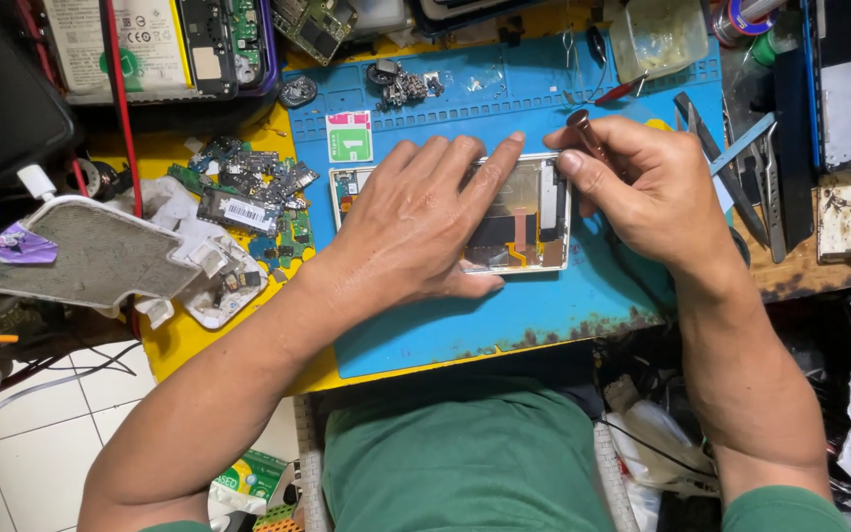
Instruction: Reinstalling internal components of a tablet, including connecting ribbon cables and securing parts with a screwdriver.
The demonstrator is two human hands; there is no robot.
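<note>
**Two hands on an opened phone**

Two hands meet over an opened phone (519, 222) in the head view. It lies flat, back cover off, near the middle of a blue work mat (544, 305) that covers a yellow desk (174, 340). The left hand (416, 222) lies spread across the phone's left half, palm down, fingers fanned and pressing on it; the forefinger reaches to the white frame's top edge, and the thumb lies along the bottom edge. The right hand (642, 192) is curled narrow around a small screwdriver (586, 133) with a reddish-brown handle, pinched between thumb and fingers. The tool tilts down towards the phone's upper right corner; its tip is hidden behind the thumb, so whether it touches the phone cannot be told.

Left of the mat, on the desk, lies a heap of small circuit boards and parts (248, 192). Near the mat's top edge sit a cluster of tiny dark metal parts (401, 87) and a green-and-white sticker (349, 136). A clear plastic tub (657, 37) stands at the mat's upper right corner. Tweezers and other slim tools (741, 167) lie just right of the right hand.
</note>
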